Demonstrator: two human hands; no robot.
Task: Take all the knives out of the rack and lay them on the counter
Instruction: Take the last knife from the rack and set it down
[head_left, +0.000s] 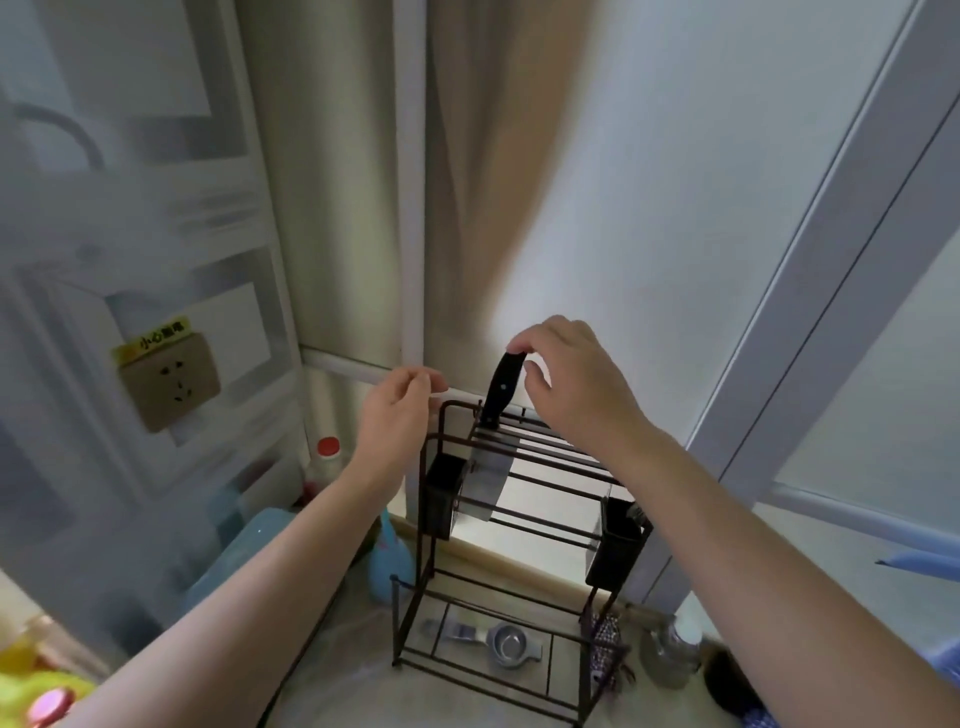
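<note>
two black cups hang on the dark wire rack (519, 514), one on its left side (441, 496) and one on its right (615, 543); what sits inside the left cup cannot be told, and something dark pokes up from the right one, too blurred to name. on the counter (457, 696) under the rack's bottom rails lies a small metal strainer (506, 647).

far left on the wall, a tan socket (171, 382) carries a yellow sticker (156, 338) with green chinese characters that read 小心触电. a bottle with a red cap (327, 449) stands near the wall to the left of the rack.

the left hand (397, 415) hovers just beside the rack's top left corner, fingers curled loosely inward with thumb and forefinger close together; whether they touch the wire cannot be told.

one knife (493, 431) stands in the rack's top slots near the left end, its broad blade hanging down between the rails and its black handle tilted up and to the right. the right hand (576, 379) arches over it, thumb and forefinger pinching the very end of the handle, the other fingers curled beside it on the right.
</note>
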